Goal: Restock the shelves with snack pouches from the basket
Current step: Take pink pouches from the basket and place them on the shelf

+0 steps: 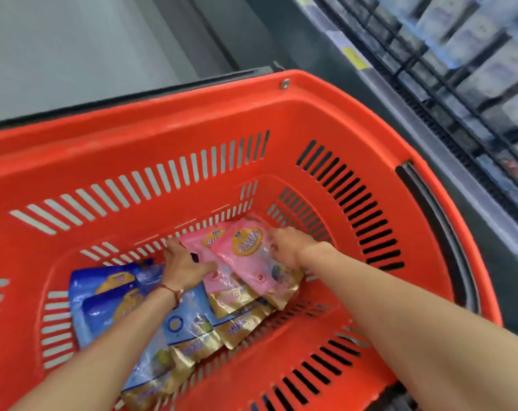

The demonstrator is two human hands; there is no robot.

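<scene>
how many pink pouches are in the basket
2. The top pink pouch lies at the right hand; the second pink pouch sits partly under it, at the left hand. More may be hidden beneath.
</scene>
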